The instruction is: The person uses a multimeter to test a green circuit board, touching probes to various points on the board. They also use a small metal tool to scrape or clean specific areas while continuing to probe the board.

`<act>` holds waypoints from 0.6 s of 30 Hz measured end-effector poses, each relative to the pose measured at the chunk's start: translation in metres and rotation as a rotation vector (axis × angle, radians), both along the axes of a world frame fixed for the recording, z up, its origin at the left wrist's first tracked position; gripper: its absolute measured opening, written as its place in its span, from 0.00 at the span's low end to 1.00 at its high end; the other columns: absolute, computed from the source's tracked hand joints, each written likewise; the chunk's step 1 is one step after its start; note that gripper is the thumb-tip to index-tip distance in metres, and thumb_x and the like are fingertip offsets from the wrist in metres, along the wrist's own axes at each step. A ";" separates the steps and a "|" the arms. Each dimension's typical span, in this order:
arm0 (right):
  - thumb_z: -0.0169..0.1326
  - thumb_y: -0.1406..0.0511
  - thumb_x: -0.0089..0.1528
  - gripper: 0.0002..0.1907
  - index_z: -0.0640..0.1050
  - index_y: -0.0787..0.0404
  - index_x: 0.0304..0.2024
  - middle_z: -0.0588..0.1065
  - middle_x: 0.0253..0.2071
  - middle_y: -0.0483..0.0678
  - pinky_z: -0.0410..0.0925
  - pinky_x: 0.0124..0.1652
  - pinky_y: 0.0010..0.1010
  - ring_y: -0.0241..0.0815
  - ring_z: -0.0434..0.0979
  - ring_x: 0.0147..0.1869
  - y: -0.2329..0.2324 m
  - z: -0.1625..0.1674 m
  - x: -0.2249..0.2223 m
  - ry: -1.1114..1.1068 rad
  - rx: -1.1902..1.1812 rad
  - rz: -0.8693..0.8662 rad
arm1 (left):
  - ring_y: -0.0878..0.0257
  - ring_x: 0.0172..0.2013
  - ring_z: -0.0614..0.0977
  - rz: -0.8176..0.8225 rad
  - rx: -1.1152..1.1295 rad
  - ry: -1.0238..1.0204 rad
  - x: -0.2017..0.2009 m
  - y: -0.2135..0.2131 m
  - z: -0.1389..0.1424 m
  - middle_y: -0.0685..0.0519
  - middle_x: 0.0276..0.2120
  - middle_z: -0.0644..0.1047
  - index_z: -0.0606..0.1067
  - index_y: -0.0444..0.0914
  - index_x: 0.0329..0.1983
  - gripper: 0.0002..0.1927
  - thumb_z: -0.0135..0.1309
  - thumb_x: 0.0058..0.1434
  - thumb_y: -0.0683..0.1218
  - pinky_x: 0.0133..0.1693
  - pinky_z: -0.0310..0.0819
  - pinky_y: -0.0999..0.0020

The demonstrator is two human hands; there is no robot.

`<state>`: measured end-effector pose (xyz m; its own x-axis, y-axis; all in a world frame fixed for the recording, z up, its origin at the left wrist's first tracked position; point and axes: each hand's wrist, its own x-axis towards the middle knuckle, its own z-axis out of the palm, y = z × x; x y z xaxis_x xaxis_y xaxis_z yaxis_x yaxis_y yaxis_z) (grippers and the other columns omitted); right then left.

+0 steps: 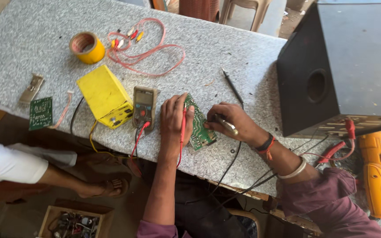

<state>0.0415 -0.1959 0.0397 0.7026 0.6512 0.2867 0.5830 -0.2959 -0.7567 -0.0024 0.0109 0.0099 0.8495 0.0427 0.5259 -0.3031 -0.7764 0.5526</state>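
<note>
A green circuit board (pixel 199 128) lies near the front edge of the grey speckled table (pixel 243 48). My left hand (pixel 174 118) rests on its left side and holds a red test probe (pixel 183 125) against it. My right hand (pixel 232 121) grips a black test probe with a metal part (pixel 225 124) at the board's right edge. The probes' red and black leads run to a grey multimeter (pixel 144 107) just left of my left hand.
A yellow box (pixel 105 97), a yellow tape roll (pixel 87 47), red clip leads (pixel 146 48), a second small green board (pixel 40 113) and a loose screwdriver (pixel 232 86) lie on the table. A black speaker cabinet (pixel 345 66) and a yellow power tool (pixel 378 174) sit right. Another person's leg (pixel 45 172) is at left.
</note>
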 end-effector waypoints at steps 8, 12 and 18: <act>0.67 0.66 0.58 0.09 0.78 0.60 0.35 0.75 0.28 0.47 0.69 0.32 0.34 0.41 0.77 0.31 -0.002 0.005 -0.001 -0.015 -0.026 0.005 | 0.44 0.57 0.73 -0.043 -0.041 -0.066 -0.004 0.000 0.007 0.40 0.55 0.73 0.71 0.32 0.63 0.19 0.50 0.73 0.47 0.61 0.67 0.51; 0.67 0.66 0.57 0.10 0.79 0.60 0.36 0.76 0.30 0.47 0.70 0.33 0.33 0.41 0.78 0.32 -0.002 0.003 -0.002 0.000 -0.051 -0.018 | 0.44 0.57 0.73 -0.027 -0.040 -0.067 -0.005 -0.003 0.009 0.40 0.55 0.74 0.70 0.31 0.63 0.21 0.49 0.74 0.48 0.61 0.67 0.49; 0.67 0.64 0.58 0.12 0.80 0.60 0.42 0.78 0.35 0.49 0.71 0.38 0.33 0.43 0.79 0.38 -0.002 0.006 -0.003 -0.033 -0.030 -0.041 | 0.44 0.57 0.73 -0.017 -0.030 -0.045 -0.006 -0.005 0.011 0.40 0.56 0.73 0.69 0.32 0.65 0.24 0.50 0.74 0.52 0.61 0.66 0.50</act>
<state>0.0387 -0.1983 0.0460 0.7194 0.6306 0.2912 0.5944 -0.3421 -0.7278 -0.0082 0.0063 0.0209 0.8258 0.0450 0.5622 -0.3409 -0.7543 0.5611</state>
